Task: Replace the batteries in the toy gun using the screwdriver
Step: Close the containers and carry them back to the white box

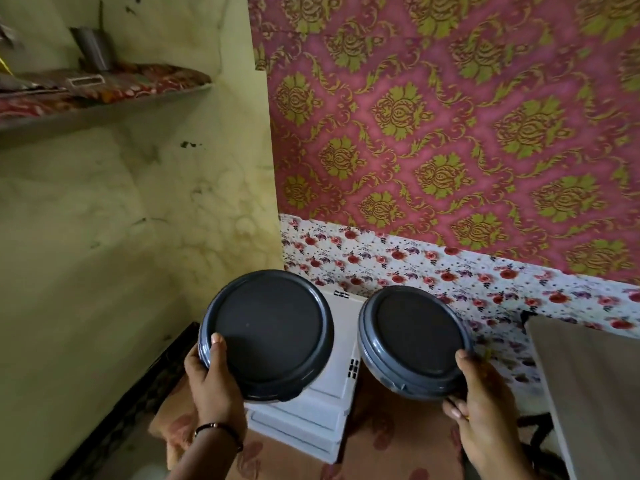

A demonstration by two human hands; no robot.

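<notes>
Two round grey lidded containers are held up, one per hand: left hand grips the left container, right hand grips the right container, thumbs on lids. Toy gun and screwdriver unseen.
</notes>
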